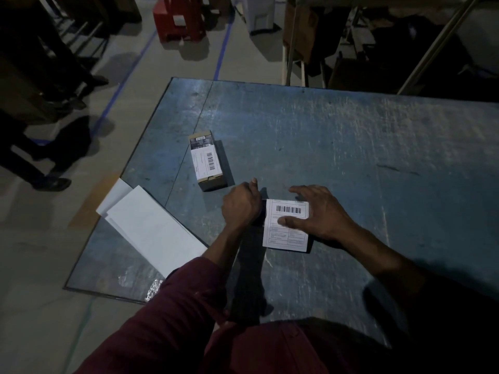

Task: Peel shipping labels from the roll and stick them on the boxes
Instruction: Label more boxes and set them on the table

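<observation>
From the head camera, the box being labelled sits under both hands near the front middle of the blue table (337, 147), and almost all that shows of it is the white shipping label (286, 233) covering its top, with a dark sliver of the box's side at the label's left edge. The label's long axis runs away from the person, barcode end farthest. The right hand (316, 214) lies flat and spread on the label, fingers straight, thumb pressing near its middle, so it is the hand directly over the work. The left hand (239, 205) is curled against the box's left side and seems to brace or grip it, though the fingers are hidden, so I cannot tell for certain. The two hands are close together, one on either side of the label's left edge. My guess is that smoothing comes next, along the long axis. An already labelled box (207, 161) lies just beyond the left hand, its long axis likewise running away. Blank white sheets (151, 228), probably label backing, overhang the table's left edge. Only barcodes can be made out; the printed text is too small and dim to read.
</observation>
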The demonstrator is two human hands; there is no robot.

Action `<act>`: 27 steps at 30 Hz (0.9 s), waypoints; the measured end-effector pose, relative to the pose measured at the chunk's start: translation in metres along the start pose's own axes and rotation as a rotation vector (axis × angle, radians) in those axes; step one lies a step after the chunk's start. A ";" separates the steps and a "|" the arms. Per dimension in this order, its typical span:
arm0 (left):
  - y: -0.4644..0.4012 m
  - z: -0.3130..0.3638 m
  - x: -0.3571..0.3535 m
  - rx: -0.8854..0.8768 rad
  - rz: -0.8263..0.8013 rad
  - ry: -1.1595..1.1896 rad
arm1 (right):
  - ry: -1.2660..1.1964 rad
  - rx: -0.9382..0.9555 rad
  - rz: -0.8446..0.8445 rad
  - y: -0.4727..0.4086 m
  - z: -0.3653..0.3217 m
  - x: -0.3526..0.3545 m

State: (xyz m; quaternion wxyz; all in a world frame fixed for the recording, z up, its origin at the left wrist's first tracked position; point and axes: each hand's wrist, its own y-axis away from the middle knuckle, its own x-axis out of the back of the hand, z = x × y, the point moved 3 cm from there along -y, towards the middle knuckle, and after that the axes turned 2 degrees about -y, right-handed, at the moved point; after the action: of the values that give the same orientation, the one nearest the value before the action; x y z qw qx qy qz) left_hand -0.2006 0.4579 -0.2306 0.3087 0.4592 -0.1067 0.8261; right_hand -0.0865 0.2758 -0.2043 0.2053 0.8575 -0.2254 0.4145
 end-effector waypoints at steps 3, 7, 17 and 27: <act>-0.003 -0.001 -0.001 0.007 -0.002 -0.020 | -0.014 0.020 0.015 -0.009 -0.004 -0.005; -0.003 0.000 -0.003 0.039 -0.032 -0.017 | 0.006 0.086 -0.072 -0.004 0.004 -0.015; 0.048 -0.034 0.046 -0.604 -0.128 0.317 | -0.142 0.292 0.016 0.045 0.031 0.005; 0.035 -0.032 0.059 -0.619 -0.402 0.020 | -0.524 0.047 -0.175 0.033 0.036 0.017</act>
State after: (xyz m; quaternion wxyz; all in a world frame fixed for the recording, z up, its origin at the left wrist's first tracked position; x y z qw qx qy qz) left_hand -0.2670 0.4691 -0.1952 0.5901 0.3477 -0.2563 0.6820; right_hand -0.0731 0.2259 -0.2056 0.1553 0.9561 -0.1862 0.1646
